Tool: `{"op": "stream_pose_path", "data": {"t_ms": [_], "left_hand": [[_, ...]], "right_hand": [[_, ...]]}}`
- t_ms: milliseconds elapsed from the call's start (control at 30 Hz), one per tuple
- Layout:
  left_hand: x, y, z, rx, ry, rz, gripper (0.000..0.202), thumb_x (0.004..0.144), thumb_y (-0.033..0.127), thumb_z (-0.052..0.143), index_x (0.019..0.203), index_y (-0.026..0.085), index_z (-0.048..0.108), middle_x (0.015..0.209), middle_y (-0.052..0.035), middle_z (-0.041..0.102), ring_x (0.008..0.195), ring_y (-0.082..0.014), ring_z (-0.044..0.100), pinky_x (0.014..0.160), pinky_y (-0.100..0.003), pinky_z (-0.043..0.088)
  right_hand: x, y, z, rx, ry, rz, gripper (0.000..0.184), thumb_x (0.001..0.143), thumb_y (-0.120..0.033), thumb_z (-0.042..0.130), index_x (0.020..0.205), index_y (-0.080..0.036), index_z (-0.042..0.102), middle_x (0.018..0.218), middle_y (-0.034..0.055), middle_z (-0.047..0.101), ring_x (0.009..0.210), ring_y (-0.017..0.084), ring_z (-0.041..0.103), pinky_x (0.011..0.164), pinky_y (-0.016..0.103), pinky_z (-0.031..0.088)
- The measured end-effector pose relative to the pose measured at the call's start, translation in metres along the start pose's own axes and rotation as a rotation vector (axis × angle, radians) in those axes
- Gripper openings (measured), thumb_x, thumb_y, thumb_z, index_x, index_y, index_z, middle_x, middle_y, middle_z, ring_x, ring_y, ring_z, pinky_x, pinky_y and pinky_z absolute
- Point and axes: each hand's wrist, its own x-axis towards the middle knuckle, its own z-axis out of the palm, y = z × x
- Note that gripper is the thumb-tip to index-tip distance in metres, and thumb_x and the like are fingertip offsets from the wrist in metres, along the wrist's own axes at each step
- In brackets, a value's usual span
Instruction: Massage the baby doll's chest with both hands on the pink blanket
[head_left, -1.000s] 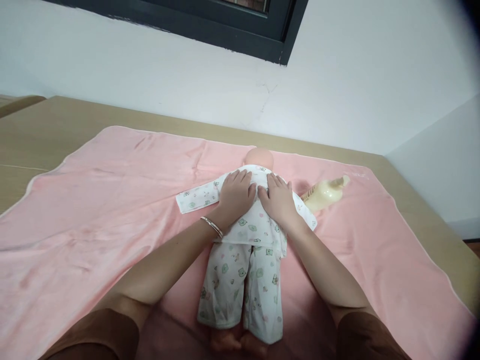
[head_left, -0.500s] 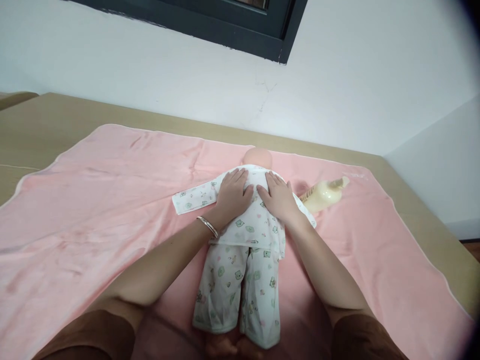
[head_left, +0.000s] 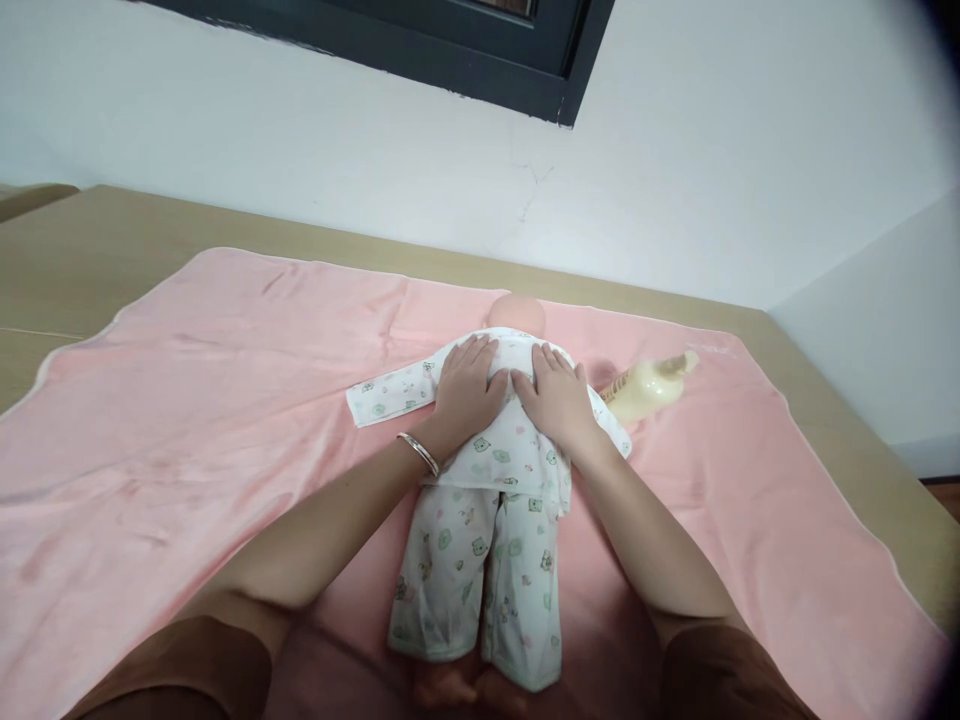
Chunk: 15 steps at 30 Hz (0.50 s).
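A baby doll (head_left: 516, 315) lies face down, the back of its bald head toward the wall. It is dressed in a white patterned top (head_left: 495, 455) and matching trousers (head_left: 442, 575), with its feet poking out at the bottom. My left hand (head_left: 471, 385) rests flat on the left of the doll's upper back, fingers stretched out. On the right side of the back my right hand (head_left: 556, 393) lies flat too, the two thumbs almost meeting. A pale yellow pump bottle (head_left: 649, 388) lies on its side by the doll's right-hand sleeve, which partly hides it.
A pink blanket (head_left: 247, 370) spreads under the doll, with folds at the left. It covers much of a wooden table (head_left: 172, 222). Behind the table rises a white wall (head_left: 360, 150) with a dark window frame (head_left: 480, 70).
The thumbs have come slightly closer together. Otherwise both hands stay on the doll's back, and the doll and bottle lie where they were.
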Motion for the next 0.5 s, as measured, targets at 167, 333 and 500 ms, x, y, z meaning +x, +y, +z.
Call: {"op": "stream_pose_path", "data": {"t_ms": [167, 333, 500], "left_hand": [[-0.001, -0.001, 0.0, 0.007, 0.098, 0.114, 0.029, 0.091, 0.024, 0.052, 0.112, 0.014, 0.07, 0.124, -0.0118, 0.074, 0.122, -0.029, 0.064, 0.111, -0.048, 0.047], [-0.005, 0.005, -0.009, 0.034, 0.202, 0.197, 0.016, 0.088, 0.024, 0.055, 0.085, 0.02, 0.071, 0.101, -0.0083, 0.078, 0.1, -0.0264, 0.069, 0.097, -0.045, 0.053], [-0.006, 0.008, -0.01, 0.05, 0.143, 0.103, 0.02, 0.088, 0.024, 0.053, 0.094, 0.019, 0.071, 0.11, -0.0106, 0.076, 0.106, -0.028, 0.068, 0.099, -0.047, 0.051]], "right_hand": [[0.0, 0.001, 0.003, -0.026, 0.024, -0.056, 0.062, 0.105, -0.044, 0.029, 0.156, -0.008, 0.035, 0.162, 0.0167, 0.039, 0.15, 0.036, 0.034, 0.121, 0.061, 0.021], [-0.024, -0.017, -0.001, -0.169, 0.144, -0.147, 0.051, 0.103, -0.028, 0.032, 0.142, -0.002, 0.052, 0.143, 0.0229, 0.059, 0.134, 0.035, 0.053, 0.122, 0.055, 0.021], [-0.019, -0.016, -0.005, -0.091, 0.153, -0.096, 0.038, 0.1, -0.03, 0.038, 0.117, -0.012, 0.067, 0.116, 0.0154, 0.074, 0.114, 0.031, 0.064, 0.12, 0.052, 0.023]]}}
